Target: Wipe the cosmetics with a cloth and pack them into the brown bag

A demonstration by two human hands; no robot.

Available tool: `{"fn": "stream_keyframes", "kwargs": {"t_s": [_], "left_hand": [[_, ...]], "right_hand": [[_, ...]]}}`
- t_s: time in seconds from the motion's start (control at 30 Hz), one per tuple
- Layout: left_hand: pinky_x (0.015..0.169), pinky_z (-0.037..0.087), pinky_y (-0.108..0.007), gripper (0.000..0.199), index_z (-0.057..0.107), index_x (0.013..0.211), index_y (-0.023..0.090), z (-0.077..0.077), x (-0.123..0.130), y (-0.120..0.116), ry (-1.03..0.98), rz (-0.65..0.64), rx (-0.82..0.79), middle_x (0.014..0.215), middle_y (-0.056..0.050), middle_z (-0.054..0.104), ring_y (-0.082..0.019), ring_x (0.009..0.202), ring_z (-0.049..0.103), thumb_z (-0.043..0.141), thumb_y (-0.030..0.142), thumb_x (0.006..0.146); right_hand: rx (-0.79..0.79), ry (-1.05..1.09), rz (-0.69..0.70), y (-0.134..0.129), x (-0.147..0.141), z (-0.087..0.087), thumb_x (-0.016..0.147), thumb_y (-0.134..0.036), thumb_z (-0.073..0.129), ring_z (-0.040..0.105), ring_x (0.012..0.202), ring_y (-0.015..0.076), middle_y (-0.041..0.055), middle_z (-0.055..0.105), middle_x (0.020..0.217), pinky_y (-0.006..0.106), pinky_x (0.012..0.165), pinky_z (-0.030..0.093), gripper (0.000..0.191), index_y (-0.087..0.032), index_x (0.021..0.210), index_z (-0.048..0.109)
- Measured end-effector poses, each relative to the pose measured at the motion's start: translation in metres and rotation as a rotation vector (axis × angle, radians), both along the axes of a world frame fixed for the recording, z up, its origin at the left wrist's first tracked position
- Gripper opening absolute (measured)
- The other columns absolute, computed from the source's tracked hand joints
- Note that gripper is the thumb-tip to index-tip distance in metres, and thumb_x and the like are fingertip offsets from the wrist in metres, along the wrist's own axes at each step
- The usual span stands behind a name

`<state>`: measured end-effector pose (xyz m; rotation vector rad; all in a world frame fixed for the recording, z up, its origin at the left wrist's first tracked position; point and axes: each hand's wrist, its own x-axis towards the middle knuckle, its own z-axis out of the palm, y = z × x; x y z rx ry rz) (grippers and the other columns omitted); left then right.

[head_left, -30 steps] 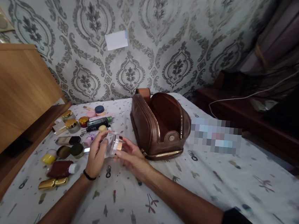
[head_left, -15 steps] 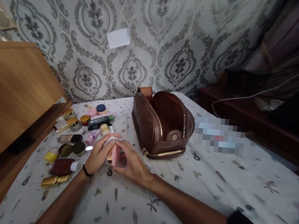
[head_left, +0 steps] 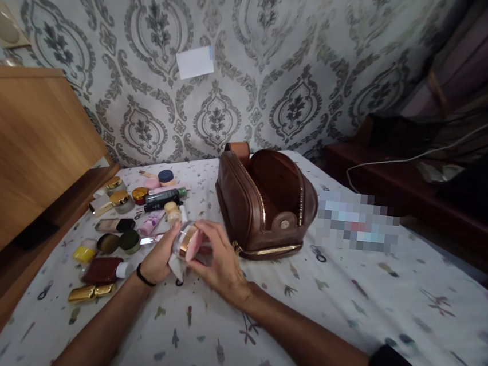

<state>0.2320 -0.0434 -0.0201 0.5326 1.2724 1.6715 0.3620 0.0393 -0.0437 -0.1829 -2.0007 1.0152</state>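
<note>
A clear jar with a rose-gold band and pink end [head_left: 187, 242] is between my hands, just left of the brown bag. My right hand [head_left: 221, 267] grips its pink end between thumb and fingers. Against the jar's other side is my left hand [head_left: 159, 261], which also has a white cloth or tissue [head_left: 176, 267] hanging below it. The brown leather bag [head_left: 242, 206] stands unzipped with its mouth open. Left of my hands lie a red-brown bottle with a white cap [head_left: 101, 271], a gold tube [head_left: 91, 292], a dark green-lidded jar [head_left: 129, 241] and a purple-white tube [head_left: 151, 223].
Several more cosmetics, including a blue-lidded jar [head_left: 165, 177], lie on the patterned white cloth [head_left: 298, 338]. A wooden panel [head_left: 26, 156] rises at the left. A blurred item [head_left: 359, 221] is right of the bag, and a white cable [head_left: 401, 159] runs behind it.
The jar has tilted and shows more of its clear side. My left fingers have moved off its top, and the white cloth or tissue now shows beneath it.
</note>
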Motion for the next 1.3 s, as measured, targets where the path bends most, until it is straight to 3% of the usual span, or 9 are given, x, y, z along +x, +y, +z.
{"fn": "stream_keyframes", "kwargs": {"t_s": [0.13,0.23,0.33,0.47,0.6,0.77,0.97,1.1,1.3], "left_hand": [[0.063,0.057,-0.032,0.06,0.07,0.089,0.018,-0.005,0.0,-0.003,0.05,-0.069,-0.007,0.079,-0.006,0.074,-0.024,0.077,0.07,0.068,0.074,0.065],[0.041,0.047,-0.025,0.057,0.066,0.08,0.018,-0.005,0.001,-0.005,0.08,-0.117,-0.063,0.061,-0.001,0.066,-0.014,0.047,0.058,0.066,0.074,0.067],[0.033,0.036,-0.019,0.055,0.061,0.074,0.018,-0.002,0.003,-0.004,0.082,-0.104,-0.072,0.053,0.003,0.056,-0.009,0.038,0.046,0.067,0.072,0.067],[0.033,0.03,-0.019,0.052,0.057,0.068,0.019,-0.003,0.0,-0.003,0.129,-0.088,-0.059,0.049,0.004,0.05,-0.007,0.038,0.04,0.061,0.07,0.073],[0.034,0.03,-0.02,0.054,0.055,0.066,0.019,-0.008,-0.005,-0.003,0.159,-0.089,-0.068,0.047,0.004,0.049,-0.007,0.037,0.039,0.059,0.073,0.072],[0.032,0.03,-0.019,0.063,0.053,0.07,0.019,-0.008,0.0,-0.003,0.134,-0.086,-0.097,0.047,0.007,0.048,-0.006,0.034,0.038,0.066,0.08,0.058],[0.032,0.034,-0.02,0.062,0.061,0.088,0.017,-0.004,0.004,0.0,0.228,-0.129,-0.106,0.049,0.005,0.055,-0.01,0.035,0.05,0.066,0.075,0.065],[0.033,0.037,-0.02,0.055,0.06,0.087,0.018,-0.004,0.006,0.003,0.249,-0.089,-0.139,0.053,0.005,0.057,-0.011,0.036,0.053,0.073,0.066,0.065],[0.034,0.039,-0.02,0.053,0.062,0.087,0.016,-0.009,0.006,-0.002,0.309,-0.092,-0.087,0.059,0.002,0.058,-0.009,0.038,0.05,0.065,0.067,0.073]], "right_hand": [[0.061,-0.042,-0.067,0.0,0.002,0.003,0.078,-0.019,0.07,0.051,0.122,0.0278,0.0121,0.049,0.131,0.046,0.102,0.048,0.066,-0.029,0.138,0.044],[0.122,-0.08,-0.117,0.001,0.003,0.001,0.077,-0.017,0.071,0.051,0.121,0.0295,0.0129,0.05,0.13,0.048,0.102,0.047,0.068,-0.028,0.138,0.046],[0.104,-0.1,-0.09,0.002,0.002,0.0,0.076,-0.02,0.073,0.049,0.126,0.0299,0.0137,0.048,0.134,0.048,0.105,0.043,0.068,-0.028,0.138,0.046],[-0.052,-0.092,0.072,0.005,0.003,0.001,0.075,-0.034,0.078,0.044,0.133,0.0293,0.0142,0.048,0.14,0.048,0.111,0.037,0.079,-0.025,0.143,0.038],[-0.211,-0.126,0.069,0.009,0.001,0.001,0.068,-0.046,0.082,0.049,0.129,0.0306,0.0158,0.05,0.139,0.048,0.109,0.038,0.094,-0.021,0.145,0.034],[-0.161,-0.067,0.026,0.01,-0.002,0.0,0.07,-0.044,0.08,0.057,0.115,0.0271,0.0115,0.059,0.121,0.043,0.102,0.044,0.072,-0.021,0.132,0.052],[-0.11,0.037,-0.071,0.015,-0.001,-0.001,0.073,-0.033,0.079,0.056,0.11,0.0256,0.0089,0.054,0.116,0.042,0.099,0.047,0.064,-0.025,0.132,0.055],[-0.06,0.033,-0.09,0.02,0.0,0.0,0.079,-0.027,0.072,0.056,0.11,0.025,0.0085,0.052,0.115,0.042,0.099,0.048,0.049,-0.027,0.127,0.06],[-0.037,-0.018,0.045,0.01,0.005,0.003,0.088,-0.022,0.061,0.058,0.108,0.0208,0.0072,0.051,0.118,0.037,0.096,0.053,0.056,-0.031,0.141,0.045]]}}
